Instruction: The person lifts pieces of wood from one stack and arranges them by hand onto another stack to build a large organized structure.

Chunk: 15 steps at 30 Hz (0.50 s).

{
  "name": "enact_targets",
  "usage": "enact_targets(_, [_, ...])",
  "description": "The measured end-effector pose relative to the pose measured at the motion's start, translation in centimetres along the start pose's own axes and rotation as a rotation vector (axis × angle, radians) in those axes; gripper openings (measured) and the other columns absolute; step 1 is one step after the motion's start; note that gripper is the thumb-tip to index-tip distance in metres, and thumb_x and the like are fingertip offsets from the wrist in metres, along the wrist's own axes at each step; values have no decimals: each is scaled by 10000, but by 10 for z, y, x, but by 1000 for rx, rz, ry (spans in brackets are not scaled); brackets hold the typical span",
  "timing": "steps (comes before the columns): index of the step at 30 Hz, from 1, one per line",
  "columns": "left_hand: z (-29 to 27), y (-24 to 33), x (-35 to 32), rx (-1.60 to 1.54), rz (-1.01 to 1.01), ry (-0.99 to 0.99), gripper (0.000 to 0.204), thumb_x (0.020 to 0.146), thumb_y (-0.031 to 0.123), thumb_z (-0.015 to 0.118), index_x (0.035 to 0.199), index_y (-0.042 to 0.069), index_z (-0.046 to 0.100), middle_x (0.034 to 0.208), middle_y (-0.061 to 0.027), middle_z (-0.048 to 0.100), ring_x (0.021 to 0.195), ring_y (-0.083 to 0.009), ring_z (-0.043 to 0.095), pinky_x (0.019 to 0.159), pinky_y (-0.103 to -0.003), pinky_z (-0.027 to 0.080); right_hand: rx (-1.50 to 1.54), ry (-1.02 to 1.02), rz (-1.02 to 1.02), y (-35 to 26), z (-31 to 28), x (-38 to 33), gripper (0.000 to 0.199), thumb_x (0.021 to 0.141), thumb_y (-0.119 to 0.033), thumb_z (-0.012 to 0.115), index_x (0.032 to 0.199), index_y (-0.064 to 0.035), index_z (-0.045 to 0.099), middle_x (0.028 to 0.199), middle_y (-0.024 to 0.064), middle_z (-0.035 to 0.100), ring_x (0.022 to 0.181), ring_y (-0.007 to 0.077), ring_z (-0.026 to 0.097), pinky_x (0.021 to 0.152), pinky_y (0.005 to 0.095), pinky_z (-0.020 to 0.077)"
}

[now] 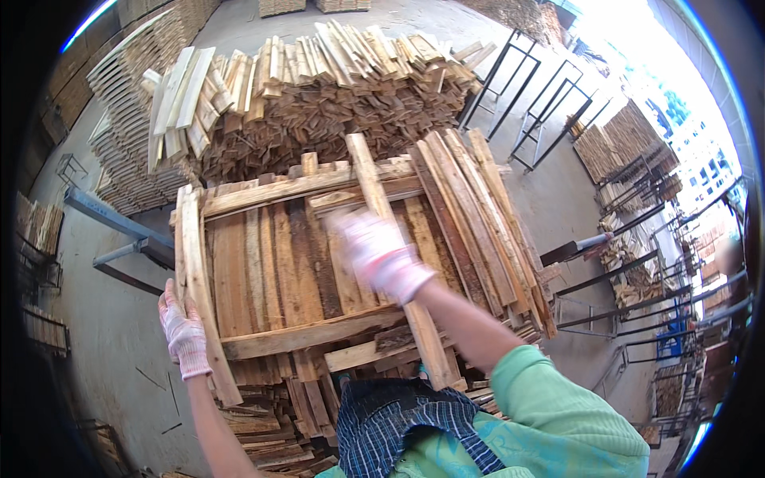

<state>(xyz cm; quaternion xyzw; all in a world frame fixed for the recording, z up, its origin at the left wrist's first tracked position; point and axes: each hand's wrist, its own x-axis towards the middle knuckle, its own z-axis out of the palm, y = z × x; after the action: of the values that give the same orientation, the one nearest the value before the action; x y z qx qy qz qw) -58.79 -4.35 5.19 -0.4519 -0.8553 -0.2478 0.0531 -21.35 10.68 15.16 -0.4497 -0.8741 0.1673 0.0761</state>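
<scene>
Both my hands wear white work gloves with reddish patches. My left hand [184, 333] is at the outer edge of a wooden plank [195, 271] lying lengthwise on the left of the stack, its fingers closed against that edge. Motion blurs my right hand [378, 253], which is above the middle of the stack; its fingers are smeared. Under its wrist runs another lengthwise plank [366, 171]. Two crosswise planks, a far one [279, 193] and a near one [307, 333], lie over a layer of lengthwise boards [263, 263]. A short board [351, 356] sits near my apron.
Several planks [470, 215] lie side by side on the stack's right. Beyond is a large heap of boards [335, 103]. Blue-grey metal arms [115, 215] stick out at the left, dark metal frames [550, 111] stand at the far right. More timber stacks [139, 88] surround the floor.
</scene>
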Motion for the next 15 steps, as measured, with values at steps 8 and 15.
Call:
enact_targets(8, [25, 357, -138, -968, 319, -813, 461, 953, 107, 624, 1383, -21, 519, 1188, -188, 623, 974, -229, 628, 931, -362, 553, -4, 7, 981, 264, -54, -151, 1147, 763, -648, 733, 1607, -108, 174, 1561, 316, 283, 1429, 452, 355, 1169, 486, 337])
enact_targets(15, [174, 497, -197, -773, -104, -738, 1087, 804, 312, 819, 1552, -81, 135, 1469, -308, 451, 1352, -373, 480, 1134, -377, 374, 144, 40, 789, 352, -48, -160, 855, 896, -589, 646, 1482, -18, 398, 1406, 263, 526, 1315, 399, 516, 1096, 476, 426])
